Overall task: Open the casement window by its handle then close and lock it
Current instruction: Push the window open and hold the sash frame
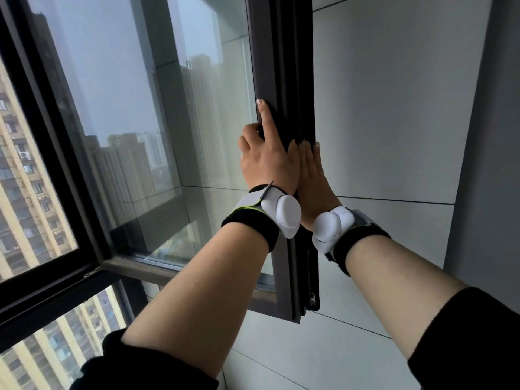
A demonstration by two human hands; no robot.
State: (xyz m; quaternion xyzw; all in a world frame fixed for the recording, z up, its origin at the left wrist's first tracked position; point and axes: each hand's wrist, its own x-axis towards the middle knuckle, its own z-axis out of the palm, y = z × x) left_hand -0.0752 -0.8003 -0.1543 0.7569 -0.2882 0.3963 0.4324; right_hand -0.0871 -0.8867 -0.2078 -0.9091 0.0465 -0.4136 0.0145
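Note:
The casement window sash (284, 66), dark-framed with a glass pane, stands swung inward, its free edge toward me. My left hand (267, 156) is closed around something on the sash's vertical stile, index finger stretched up along the frame; the handle itself is hidden under the hand. My right hand (313, 175) lies flat against the sash's outer edge just right of the left hand, fingers together and pointing up. Both wrists wear black bands with white sensor pods.
The fixed dark window frame (56, 170) runs diagonally at left, its sill rail (42, 294) below. Apartment towers show through the glass. A grey tiled wall (394, 108) fills the right side close behind the sash edge.

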